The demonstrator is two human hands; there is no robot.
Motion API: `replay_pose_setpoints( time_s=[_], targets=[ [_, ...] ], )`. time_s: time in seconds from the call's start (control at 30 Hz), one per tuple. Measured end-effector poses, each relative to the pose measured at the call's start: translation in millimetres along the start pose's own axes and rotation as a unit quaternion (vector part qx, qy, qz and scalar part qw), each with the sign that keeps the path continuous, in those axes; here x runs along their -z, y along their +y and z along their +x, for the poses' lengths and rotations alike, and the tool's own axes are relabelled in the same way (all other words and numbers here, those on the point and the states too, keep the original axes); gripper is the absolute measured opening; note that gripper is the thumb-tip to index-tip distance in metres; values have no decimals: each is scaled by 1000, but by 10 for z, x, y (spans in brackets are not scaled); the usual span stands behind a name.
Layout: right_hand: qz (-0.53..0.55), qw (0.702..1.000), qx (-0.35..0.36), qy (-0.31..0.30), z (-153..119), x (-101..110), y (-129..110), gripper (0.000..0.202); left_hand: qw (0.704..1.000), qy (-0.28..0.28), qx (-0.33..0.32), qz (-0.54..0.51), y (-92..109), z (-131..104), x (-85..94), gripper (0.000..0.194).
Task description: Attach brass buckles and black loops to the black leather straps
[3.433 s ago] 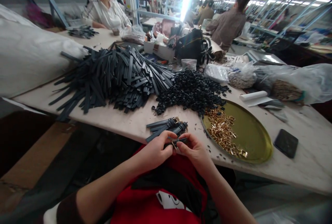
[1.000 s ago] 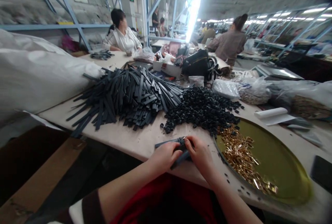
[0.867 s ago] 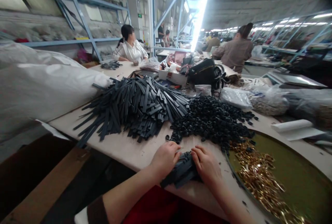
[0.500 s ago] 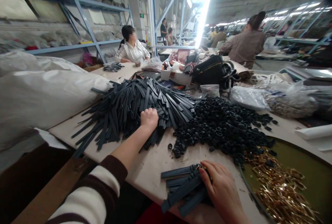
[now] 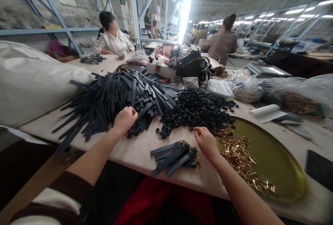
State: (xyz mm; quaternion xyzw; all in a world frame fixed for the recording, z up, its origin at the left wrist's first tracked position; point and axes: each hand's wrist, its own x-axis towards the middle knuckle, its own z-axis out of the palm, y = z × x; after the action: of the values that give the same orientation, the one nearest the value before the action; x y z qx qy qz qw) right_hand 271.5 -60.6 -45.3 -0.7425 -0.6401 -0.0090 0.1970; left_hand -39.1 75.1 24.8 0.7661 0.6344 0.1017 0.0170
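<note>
My left hand [image 5: 126, 118] is closed at the front edge of a large pile of dark strips [image 5: 104, 103]; whatever its fingers hold is hidden. My right hand [image 5: 205, 141] has its fingers pinched together just in front of a heap of small black loops [image 5: 192, 110]; any item between the fingertips is too small to make out. Between the hands and nearer the table's front edge lies a small stack of strips with gold buckles [image 5: 174, 157]. Gold metal pieces [image 5: 240, 152] lie on a round olive tray [image 5: 275, 159] at my right.
A big white sack [image 5: 39, 82] borders the table [image 5: 135, 148] on the left. A black bag [image 5: 189, 64] and plastic bags [image 5: 221, 88] stand at the back. A dark flat object [image 5: 319, 169] lies far right. One person [image 5: 114, 41] sits across the table; others work farther off.
My right hand has left the small stack and moved up to the loops. My left hand is closer to me, at the strip pile's front. The view has turned right.
</note>
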Motion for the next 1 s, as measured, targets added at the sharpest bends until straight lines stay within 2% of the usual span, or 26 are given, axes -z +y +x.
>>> replay_pose_setpoints(
  time_s=[0.1,0.23,0.3,0.37,0.4,0.43,0.47,0.5,0.53,0.6,0.67,0.7,0.73,0.77,0.83,0.87,0.93,1.0],
  targets=[
    [-43,999,17,-25,152,-93,2,25,1000,0,8,-18,16,-29,-38,30],
    [-92,995,25,-38,229,-164,-25,17,998,23,16,-64,-24,-124,-50,15],
    [-106,993,23,-38,204,-160,-8,15,994,59,15,-88,-53,-216,61,16],
    [-111,993,20,-39,162,-145,24,12,983,116,9,-141,-41,-336,262,19],
    [-111,993,17,-38,144,-139,43,11,971,150,2,-185,-12,-405,384,20],
    [-109,993,12,-38,133,-135,62,11,937,201,-10,-285,36,-479,509,20],
    [-106,994,7,-38,129,-132,80,12,889,236,-28,-392,99,-558,627,20],
    [-101,994,2,-39,132,-128,97,12,841,238,-42,-485,176,-642,726,19],
    [-94,995,-4,-39,137,-120,111,13,803,204,-37,-559,262,-729,798,20],
    [-85,995,-13,-41,135,-78,117,13,752,56,12,-656,445,-910,837,21],
    [-41,998,-38,-33,74,20,70,15,698,-149,72,-697,617,-1089,735,19],
    [8,998,-54,-33,11,90,18,19,657,-242,99,-707,692,-1173,646,16],
    [106,990,-85,-29,-73,172,-54,27,615,-317,120,-712,759,-1250,545,14],
    [240,964,-109,-44,-173,257,-144,34,577,-374,134,-714,816,-1319,440,12],
    [442,874,-155,-130,-391,409,-359,40,525,-435,147,-717,904,-1424,251,13],
    [503,827,-187,-169,-493,461,-465,40,510,-449,148,-719,936,-1456,174,13],
    [577,753,-242,-204,-657,502,-633,37,487,-467,147,-724,981,-1484,59,13],
    [611,711,-277,-211,-760,478,-713,32,465,-483,153,-726,1013,-1478,-11,17]
  ],
)
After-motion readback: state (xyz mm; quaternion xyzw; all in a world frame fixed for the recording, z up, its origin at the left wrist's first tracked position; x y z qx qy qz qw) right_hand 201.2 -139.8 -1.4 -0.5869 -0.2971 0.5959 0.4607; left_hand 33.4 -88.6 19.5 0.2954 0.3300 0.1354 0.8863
